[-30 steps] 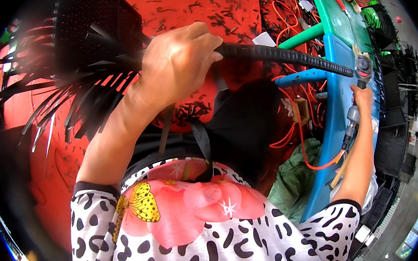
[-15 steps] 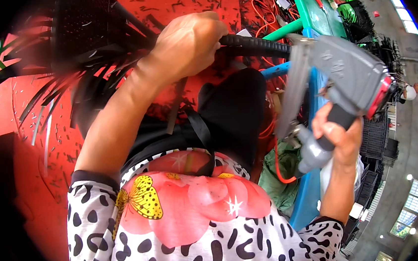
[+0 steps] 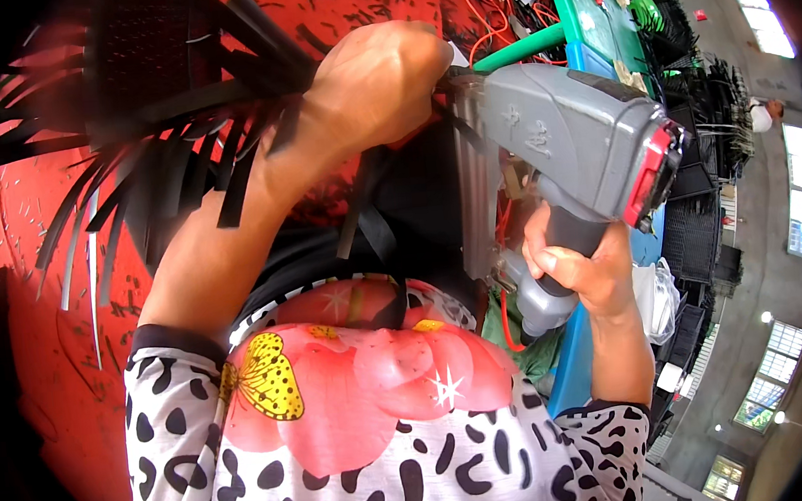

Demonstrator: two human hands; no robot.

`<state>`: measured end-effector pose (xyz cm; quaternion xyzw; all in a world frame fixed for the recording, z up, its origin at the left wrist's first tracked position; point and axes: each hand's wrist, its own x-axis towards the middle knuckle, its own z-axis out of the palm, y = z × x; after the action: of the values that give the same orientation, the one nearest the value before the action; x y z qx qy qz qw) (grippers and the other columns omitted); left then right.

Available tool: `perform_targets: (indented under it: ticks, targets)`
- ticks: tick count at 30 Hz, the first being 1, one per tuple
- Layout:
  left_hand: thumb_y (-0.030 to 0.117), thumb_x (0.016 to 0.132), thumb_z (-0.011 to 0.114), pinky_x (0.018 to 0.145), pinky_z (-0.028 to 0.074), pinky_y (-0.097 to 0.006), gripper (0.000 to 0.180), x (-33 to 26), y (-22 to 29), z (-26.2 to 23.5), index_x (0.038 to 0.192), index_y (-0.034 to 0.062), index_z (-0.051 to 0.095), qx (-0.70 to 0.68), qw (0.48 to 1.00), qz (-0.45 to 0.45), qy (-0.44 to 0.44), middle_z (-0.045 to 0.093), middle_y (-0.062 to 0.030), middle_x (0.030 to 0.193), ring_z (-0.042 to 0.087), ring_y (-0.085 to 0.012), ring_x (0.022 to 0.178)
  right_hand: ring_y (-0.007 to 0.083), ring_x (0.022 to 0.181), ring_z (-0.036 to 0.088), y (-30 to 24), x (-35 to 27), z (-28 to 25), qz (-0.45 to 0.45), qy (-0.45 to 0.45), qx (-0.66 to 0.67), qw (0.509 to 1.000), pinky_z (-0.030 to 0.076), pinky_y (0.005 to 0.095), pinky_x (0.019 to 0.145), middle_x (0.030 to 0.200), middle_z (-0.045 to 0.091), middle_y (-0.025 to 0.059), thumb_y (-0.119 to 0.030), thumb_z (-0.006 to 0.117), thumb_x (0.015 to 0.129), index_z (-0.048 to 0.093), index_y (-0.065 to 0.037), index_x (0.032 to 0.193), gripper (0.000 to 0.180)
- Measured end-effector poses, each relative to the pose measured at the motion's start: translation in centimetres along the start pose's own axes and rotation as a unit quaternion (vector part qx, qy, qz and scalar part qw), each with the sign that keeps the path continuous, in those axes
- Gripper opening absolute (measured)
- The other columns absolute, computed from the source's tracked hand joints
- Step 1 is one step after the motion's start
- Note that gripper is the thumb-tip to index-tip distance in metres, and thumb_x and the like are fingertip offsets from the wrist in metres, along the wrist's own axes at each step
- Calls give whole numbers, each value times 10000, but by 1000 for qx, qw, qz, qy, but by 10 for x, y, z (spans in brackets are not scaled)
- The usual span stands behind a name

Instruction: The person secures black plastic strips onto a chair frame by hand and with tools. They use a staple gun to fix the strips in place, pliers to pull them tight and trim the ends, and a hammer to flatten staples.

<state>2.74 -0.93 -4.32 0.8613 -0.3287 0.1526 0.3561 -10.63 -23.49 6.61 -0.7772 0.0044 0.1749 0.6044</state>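
Right hand (image 3: 579, 268) wraps the grey nail gun (image 3: 564, 155) at centre right; it looks heavy, so keep to its handle. Your left hand (image 3: 377, 86) fists the springy black strips (image 3: 155, 167).

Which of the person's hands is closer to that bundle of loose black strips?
The left. The left hand is closed right at the bundle of black strips, which fan out beside it. The right hand is farther off, gripping the handle of the grey nail gun.
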Motion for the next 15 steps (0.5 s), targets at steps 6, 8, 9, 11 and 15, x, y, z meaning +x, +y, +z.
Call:
perform_targets:
  ticks: [6, 8, 9, 11, 15]
  targets:
    - [-1, 743, 676, 737, 535, -477, 178, 1, 1, 0, 919, 6, 697, 0, 1000, -13, -21, 669, -162, 907, 656, -396, 870, 115, 663, 599, 4, -1, 2, 3, 12, -16, 1000, 482, 272, 615, 757, 620, 34, -34, 686, 770, 636, -17, 841, 88]
    - [1, 741, 677, 739, 536, -478, 179, 2, 1, 0, 919, 6, 696, 2, 1000, -12, -21, 668, -163, 910, 656, -396, 871, 113, 661, 598, 4, -2, 2, 1, 15, -13, 1000, 482, 269, 614, 758, 620, 34, -40, 684, 780, 633, -15, 845, 86]
    - [2, 740, 678, 740, 536, -478, 180, 3, 1, 0, 920, 6, 695, 2, 1000, -10, -22, 668, -163, 912, 656, -397, 871, 113, 662, 598, 4, -1, 3, 2, 10, -8, 1000, 482, 267, 615, 758, 620, 34, -43, 683, 786, 631, -14, 848, 85]
    - [5, 738, 681, 741, 536, -478, 184, 3, 1, 0, 921, 7, 695, 4, 1000, -6, -18, 668, -163, 913, 657, -396, 872, 112, 664, 598, 4, -1, 3, 0, 2, 9, 1000, 483, 263, 617, 759, 619, 34, -49, 680, 798, 627, -12, 852, 84]
    - [4, 734, 681, 733, 536, -475, 169, 4, 1, 0, 902, 14, 693, 8, 1000, -9, -16, 668, -157, 898, 660, -387, 866, 114, 669, 599, 2, 0, 4, 1, 3, 1, 1000, 484, 261, 625, 756, 612, 35, -54, 676, 811, 619, -13, 860, 86]
